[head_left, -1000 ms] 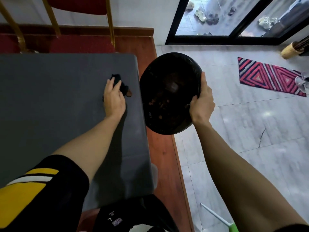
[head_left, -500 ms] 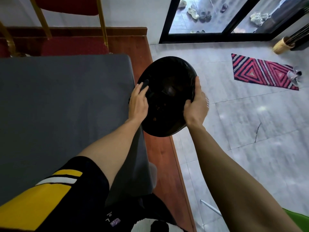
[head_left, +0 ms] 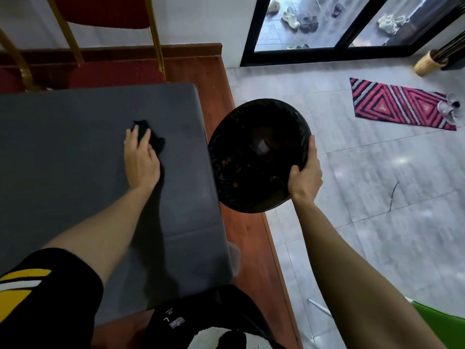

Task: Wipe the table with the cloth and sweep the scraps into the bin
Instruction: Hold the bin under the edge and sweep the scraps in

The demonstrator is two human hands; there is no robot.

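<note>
A grey table (head_left: 75, 152) fills the left of the head view. My left hand (head_left: 141, 159) lies flat on it, pressing down a small black cloth (head_left: 153, 138) that shows past my fingertips. A round black bin (head_left: 259, 154) lined with a dark bag is held tilted against the table's right edge. My right hand (head_left: 305, 173) grips its near right rim. Brown scraps (head_left: 235, 170) lie inside the bin near its lower left. I see no scraps on the tabletop.
A red chair with gold legs (head_left: 108, 28) stands behind the table. Wooden flooring (head_left: 251, 243) runs along the table's right side, then grey tiles. A striped red mat (head_left: 400, 104) and shoes lie further right. A green object (head_left: 440, 321) sits at the bottom right.
My left hand swept the cloth and a brown scrap to the bin's rim, then moved back left onto the table with the cloth. The scrap is gone from the tabletop.
</note>
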